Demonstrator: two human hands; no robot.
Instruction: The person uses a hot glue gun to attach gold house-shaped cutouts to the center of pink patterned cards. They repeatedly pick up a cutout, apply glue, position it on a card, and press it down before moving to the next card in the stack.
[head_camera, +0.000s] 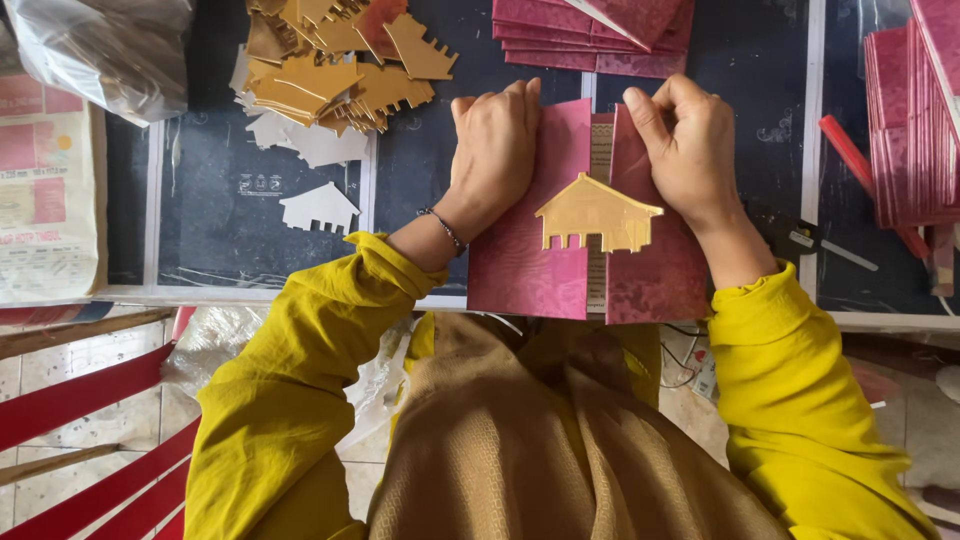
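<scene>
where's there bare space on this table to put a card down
The widest bare patch is the dark table around the lone white house cutout, below the gold cutout pile. A narrower strip lies between the right hand and the red card stack. The top edge and both hands' spot are crowded.

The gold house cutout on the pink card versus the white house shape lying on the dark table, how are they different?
The gold house cutout sits on the pink card between the left hand and right hand; the white house shape lies alone on the dark table, untouched. Gold looks larger. Both share the same roofed, notched outline.
</scene>
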